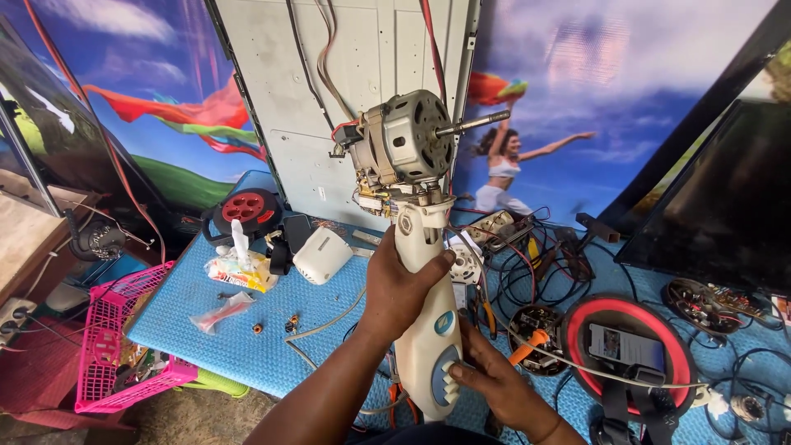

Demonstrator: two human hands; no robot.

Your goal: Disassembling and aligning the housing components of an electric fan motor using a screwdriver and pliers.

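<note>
My left hand (398, 290) is wrapped around the white neck of a fan body (428, 330), holding it upright over the blue mat. On top of the neck sits the bare grey fan motor (404, 142), its metal shaft pointing right. My right hand (494, 381) grips the lower part of the white body by the blue-grey push buttons, thumb on them.
The blue mat (214, 330) carries a white plastic housing (322, 255), a red and black cable reel (245, 210), a plastic bag, loose screws, tangled wires and a red ring with a phone (626, 346). A pink basket (107, 338) hangs at the left edge. Screens lean behind.
</note>
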